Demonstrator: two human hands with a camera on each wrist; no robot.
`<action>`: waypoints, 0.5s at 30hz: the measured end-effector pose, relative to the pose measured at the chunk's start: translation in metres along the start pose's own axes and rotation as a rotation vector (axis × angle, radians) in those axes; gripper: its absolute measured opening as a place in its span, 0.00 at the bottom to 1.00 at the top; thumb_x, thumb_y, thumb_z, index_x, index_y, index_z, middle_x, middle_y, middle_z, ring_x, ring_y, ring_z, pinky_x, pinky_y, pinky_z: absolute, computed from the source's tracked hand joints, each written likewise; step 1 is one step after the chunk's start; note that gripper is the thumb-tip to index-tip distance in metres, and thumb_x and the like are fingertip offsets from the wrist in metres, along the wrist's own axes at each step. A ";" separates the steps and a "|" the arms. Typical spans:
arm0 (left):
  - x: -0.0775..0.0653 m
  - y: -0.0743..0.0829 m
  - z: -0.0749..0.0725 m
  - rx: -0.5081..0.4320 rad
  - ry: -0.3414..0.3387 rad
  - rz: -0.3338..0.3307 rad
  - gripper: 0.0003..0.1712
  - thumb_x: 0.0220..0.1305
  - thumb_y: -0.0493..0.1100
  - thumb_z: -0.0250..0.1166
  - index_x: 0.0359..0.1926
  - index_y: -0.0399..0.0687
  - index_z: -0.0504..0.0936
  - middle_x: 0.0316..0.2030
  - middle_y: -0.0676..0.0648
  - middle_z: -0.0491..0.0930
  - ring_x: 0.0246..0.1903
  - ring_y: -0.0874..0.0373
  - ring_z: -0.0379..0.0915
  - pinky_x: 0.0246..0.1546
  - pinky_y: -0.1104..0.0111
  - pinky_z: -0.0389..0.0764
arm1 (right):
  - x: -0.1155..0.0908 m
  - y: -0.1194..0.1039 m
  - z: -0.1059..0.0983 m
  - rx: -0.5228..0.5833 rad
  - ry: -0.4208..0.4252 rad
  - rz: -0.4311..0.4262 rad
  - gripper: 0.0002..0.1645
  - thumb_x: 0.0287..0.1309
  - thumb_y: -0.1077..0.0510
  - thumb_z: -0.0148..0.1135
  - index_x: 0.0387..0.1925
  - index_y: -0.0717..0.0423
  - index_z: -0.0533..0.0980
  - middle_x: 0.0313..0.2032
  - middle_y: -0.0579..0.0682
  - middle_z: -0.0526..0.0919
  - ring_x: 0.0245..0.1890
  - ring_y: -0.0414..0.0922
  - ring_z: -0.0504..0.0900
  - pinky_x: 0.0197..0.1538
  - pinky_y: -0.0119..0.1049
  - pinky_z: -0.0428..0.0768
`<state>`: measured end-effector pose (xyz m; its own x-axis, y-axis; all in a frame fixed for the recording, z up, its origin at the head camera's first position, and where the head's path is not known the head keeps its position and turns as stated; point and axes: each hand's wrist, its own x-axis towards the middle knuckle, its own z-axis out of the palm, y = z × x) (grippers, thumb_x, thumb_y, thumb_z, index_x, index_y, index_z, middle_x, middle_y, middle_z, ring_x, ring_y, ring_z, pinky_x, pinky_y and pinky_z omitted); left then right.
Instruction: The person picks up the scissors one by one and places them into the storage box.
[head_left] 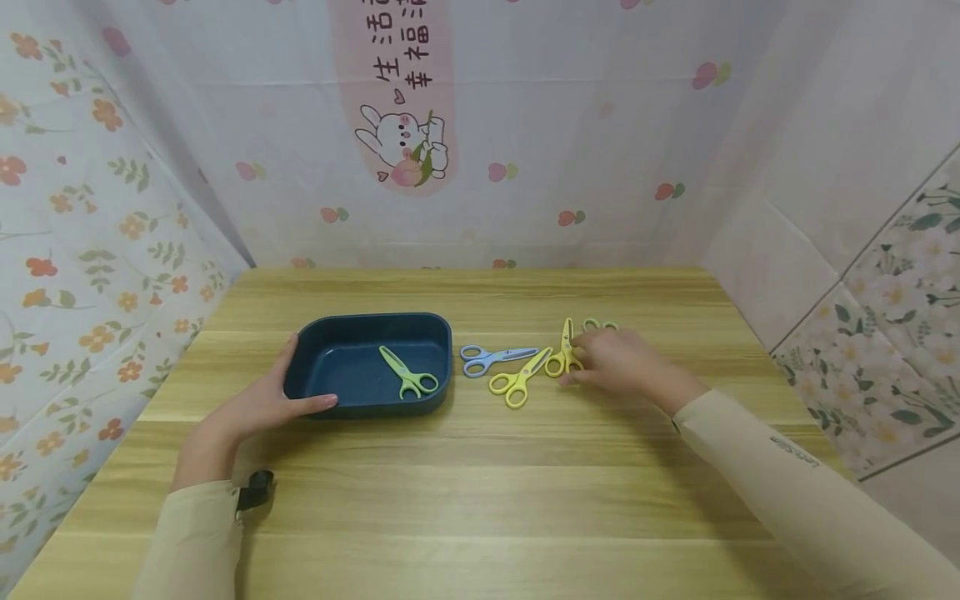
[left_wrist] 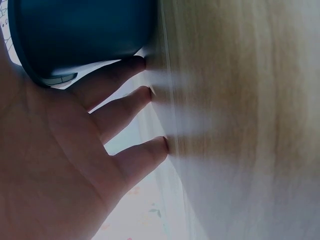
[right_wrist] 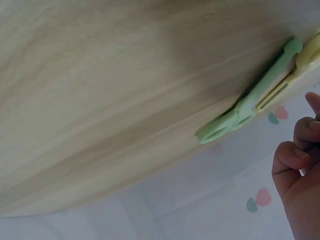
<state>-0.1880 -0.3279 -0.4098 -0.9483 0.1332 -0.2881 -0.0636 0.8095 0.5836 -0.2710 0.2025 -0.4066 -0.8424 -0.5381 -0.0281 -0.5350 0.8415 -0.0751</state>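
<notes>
My left hand is at the left end of a dark blue container. Its thumb lies along the front wall; three spread fingers reach down to the table in the left wrist view. Inside the container lie green scissors. My right hand, slightly blurred, is beside upright-pointing yellow scissors and partly covers another green pair. In the right wrist view, its visible fingers are loosely bent, apart from the green scissors; the fingertips nearest the yellow pair are out of frame.
Between the container and my right hand lie blue scissors and a second yellow pair, tilted. All rest on a wood-grain table. A printed curtain hangs behind, with patterned walls at both sides.
</notes>
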 end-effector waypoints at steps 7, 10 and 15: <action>0.000 0.001 0.000 -0.008 0.001 0.003 0.78 0.65 0.71 0.70 0.84 0.51 0.17 0.84 0.25 0.29 0.78 0.16 0.45 0.73 0.26 0.59 | -0.004 0.005 0.004 0.012 -0.036 0.005 0.28 0.61 0.31 0.73 0.32 0.50 0.78 0.23 0.42 0.70 0.26 0.40 0.68 0.26 0.36 0.62; 0.000 0.000 0.000 -0.002 0.000 -0.001 0.78 0.65 0.71 0.70 0.84 0.51 0.17 0.83 0.25 0.30 0.77 0.16 0.46 0.73 0.26 0.59 | -0.004 0.006 0.004 -0.003 -0.039 0.003 0.26 0.62 0.33 0.73 0.39 0.52 0.83 0.28 0.43 0.80 0.30 0.42 0.75 0.28 0.39 0.71; 0.000 0.000 0.000 0.005 0.000 -0.005 0.78 0.65 0.72 0.69 0.83 0.52 0.16 0.83 0.23 0.32 0.76 0.15 0.48 0.72 0.26 0.61 | -0.005 0.010 0.005 -0.017 -0.047 0.022 0.33 0.64 0.35 0.73 0.56 0.58 0.85 0.49 0.52 0.91 0.46 0.49 0.87 0.46 0.52 0.86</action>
<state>-0.1882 -0.3281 -0.4099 -0.9478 0.1294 -0.2913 -0.0667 0.8133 0.5780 -0.2713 0.2133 -0.4123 -0.8501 -0.5211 -0.0760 -0.5180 0.8534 -0.0575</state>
